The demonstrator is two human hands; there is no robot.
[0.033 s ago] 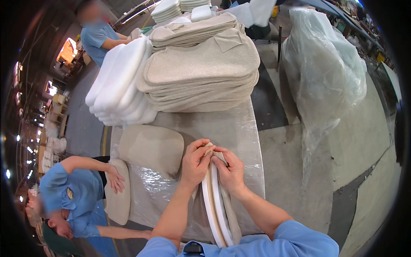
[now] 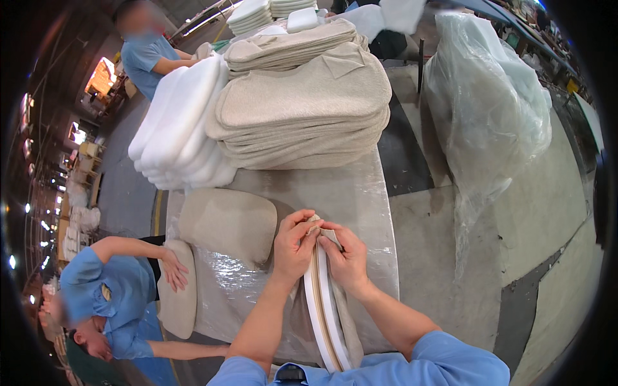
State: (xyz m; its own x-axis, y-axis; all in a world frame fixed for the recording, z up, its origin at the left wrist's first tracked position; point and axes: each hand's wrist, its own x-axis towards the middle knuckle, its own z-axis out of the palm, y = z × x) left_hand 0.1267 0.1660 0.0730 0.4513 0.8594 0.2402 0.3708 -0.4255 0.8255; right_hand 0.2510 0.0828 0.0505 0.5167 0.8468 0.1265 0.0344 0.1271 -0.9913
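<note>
My left hand [image 2: 295,251] and my right hand [image 2: 346,258] meet above the plastic-covered table [image 2: 367,199]. Between them they pinch the far end of a beige fabric cushion cover [image 2: 346,315]. A long tan zipper [image 2: 320,302] with white bands along both sides runs from my fingertips down toward my body. Thumbs and forefingers are closed on the fabric at the zipper's end, and the fingers partly hide that end. Left of my left hand lies a plump beige cushion [image 2: 228,219], apart from it.
Beyond my hands rises a tall stack of beige covers [image 2: 302,103], beside piled white foam pads [image 2: 177,122]. On the left, a co-worker [image 2: 122,289] rests a hand on another beige cushion [image 2: 176,302]. A second person [image 2: 145,58] stands far left. Clear plastic sheeting [image 2: 483,96] bulks at right.
</note>
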